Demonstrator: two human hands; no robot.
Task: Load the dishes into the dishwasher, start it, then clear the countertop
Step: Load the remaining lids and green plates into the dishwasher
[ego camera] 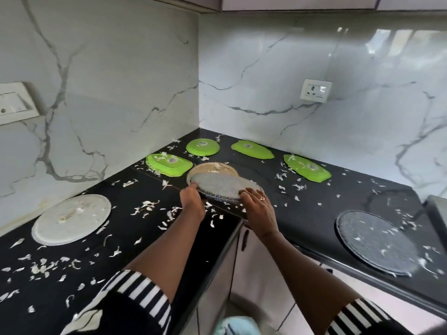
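In the middle of the frame we are seeing the grey plate (225, 186), speckled and tilted over the black bench (309, 221). The left hand (191, 197) is gripping its left rim with the fingers curled round the edge. The right hand (258, 206), wearing a ring, is laying its fingers over the near right rim and is holding it too.

Just behind it a beige plate (210, 168) is lying flat, and the grey plate is hiding its near part; whether the two are touching we cannot tell. Further toward the corner, four green dishes (202, 147) are lying upside down in an arc, apart from each other.

White scraps (145, 205) are lying all over the bench, thickest in the lower left and around both hands. At the left of the frame a white plate (72, 218) is resting flat with some scraps on it. At the right a dark plate (376, 247) is sitting near the front edge, also carrying scraps.

On the marble wall a socket (315, 90) is showing at the upper right and a switch panel (14, 102) at the left edge. Below the bench edge a cupboard handle (244, 240) is showing, and striped sleeves (142, 288) are entering at the bottom.
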